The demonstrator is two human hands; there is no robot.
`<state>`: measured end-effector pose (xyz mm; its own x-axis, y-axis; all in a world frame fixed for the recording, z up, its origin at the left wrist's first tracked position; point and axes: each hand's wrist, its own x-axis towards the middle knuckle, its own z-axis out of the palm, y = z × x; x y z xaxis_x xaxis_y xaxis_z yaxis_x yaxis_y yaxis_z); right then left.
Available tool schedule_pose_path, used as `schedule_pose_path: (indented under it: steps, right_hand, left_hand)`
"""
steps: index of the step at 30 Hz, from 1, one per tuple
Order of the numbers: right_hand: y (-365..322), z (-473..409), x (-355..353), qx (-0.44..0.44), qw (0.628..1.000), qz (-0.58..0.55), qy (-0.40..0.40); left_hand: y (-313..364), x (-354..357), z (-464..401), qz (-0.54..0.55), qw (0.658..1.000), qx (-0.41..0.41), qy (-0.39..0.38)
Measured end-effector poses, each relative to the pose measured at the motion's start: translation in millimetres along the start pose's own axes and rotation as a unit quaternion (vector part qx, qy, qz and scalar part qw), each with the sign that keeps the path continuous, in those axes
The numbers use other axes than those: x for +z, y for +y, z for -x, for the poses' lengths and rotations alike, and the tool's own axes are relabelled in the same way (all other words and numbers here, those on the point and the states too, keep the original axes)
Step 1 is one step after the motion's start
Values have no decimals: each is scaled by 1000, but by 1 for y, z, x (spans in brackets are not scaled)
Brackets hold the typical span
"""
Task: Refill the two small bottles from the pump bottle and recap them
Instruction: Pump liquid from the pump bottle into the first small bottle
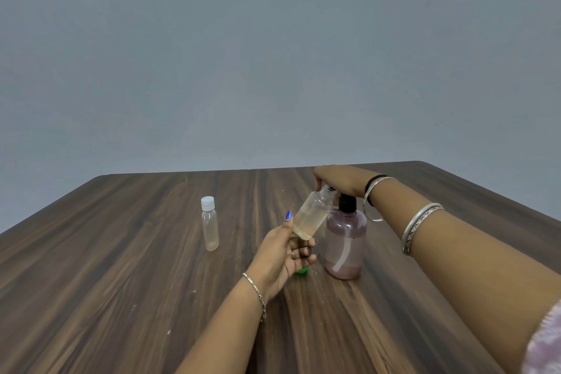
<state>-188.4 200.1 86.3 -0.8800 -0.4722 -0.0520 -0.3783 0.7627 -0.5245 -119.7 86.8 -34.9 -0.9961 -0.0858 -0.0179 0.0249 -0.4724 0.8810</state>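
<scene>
My left hand [287, 255] grips an uncapped small clear bottle [311, 215] near its base and tilts its threaded neck up to the right, under the pump's spout. A little pale liquid lies in its bottom. My right hand [340, 179] rests palm down on the black pump head of the pink pump bottle [344, 240], which stands on the table with liquid low in it. A second small bottle [209, 225] with a white cap stands upright to the left, apart from both hands. A green cap [301, 270] lies on the table, mostly hidden behind my left hand.
The wooden table [121, 282] runs to a far edge in front of a plain grey wall. Small pale specks dot its surface near the front left. Bangles hang on my right forearm beside the pump bottle.
</scene>
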Motion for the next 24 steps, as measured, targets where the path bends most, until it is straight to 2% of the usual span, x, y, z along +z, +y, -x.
schedule_pose_path:
  steps: [7, 24]
  right_hand:
    - [-4, -3, -5, -21, 999, -45, 1]
    - [-1, -4, -1, 5, 1000, -14, -10]
  left_hand:
    - [1, -2, -4, 6, 1000, -5, 10]
    - [0, -1, -1, 0, 1000, -1, 2]
